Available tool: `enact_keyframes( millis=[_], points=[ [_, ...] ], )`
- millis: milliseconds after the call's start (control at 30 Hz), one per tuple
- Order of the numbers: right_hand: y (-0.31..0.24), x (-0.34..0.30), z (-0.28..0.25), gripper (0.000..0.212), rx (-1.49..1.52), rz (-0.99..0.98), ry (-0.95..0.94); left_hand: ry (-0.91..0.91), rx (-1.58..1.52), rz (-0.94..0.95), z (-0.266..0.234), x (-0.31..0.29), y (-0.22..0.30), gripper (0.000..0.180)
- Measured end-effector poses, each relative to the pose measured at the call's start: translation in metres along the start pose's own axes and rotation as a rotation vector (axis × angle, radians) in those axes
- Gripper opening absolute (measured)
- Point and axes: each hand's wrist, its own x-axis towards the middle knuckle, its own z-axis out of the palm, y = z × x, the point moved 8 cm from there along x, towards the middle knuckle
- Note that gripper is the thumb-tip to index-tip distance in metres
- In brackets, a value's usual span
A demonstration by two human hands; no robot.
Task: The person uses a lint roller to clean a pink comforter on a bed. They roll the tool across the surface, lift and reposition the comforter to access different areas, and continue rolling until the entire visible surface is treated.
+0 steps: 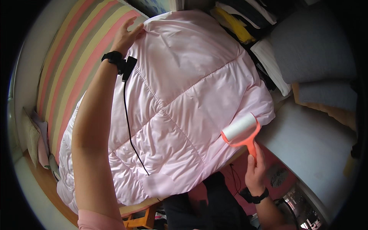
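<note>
A pale pink quilted comforter lies spread and wrinkled in front of me. At its far left edge is my left hand, fingers stretched apart, with the thumb against the fabric. My right hand is wrapped around the handle of a lint roller with an orange-red frame and a white roll. The roller is over the comforter's near right edge; whether it touches the fabric I cannot tell. A black device with a cable is strapped at my left wrist, beside a black band.
A striped pink, yellow and grey-brown sheet lies beneath and left of the comforter. Grey cushions and piled clothes are on the right, above a pale flat surface. An orange wooden stool stands near my legs.
</note>
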Motion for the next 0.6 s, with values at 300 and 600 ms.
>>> enact_keyframes(
  millis=[300, 600],
  points=[
    [-0.150, 0.160, 0.141, 0.041, 0.456, -0.302, -0.109, -0.140, 0.826, 0.116, -0.118, -0.112, -0.058, 0.076],
    [-0.105, 0.143, 0.222, 0.044, 0.299, -0.312, -0.178, 0.064, 0.742, -0.301, -0.154, -0.094, -0.150, 0.047]
  ],
)
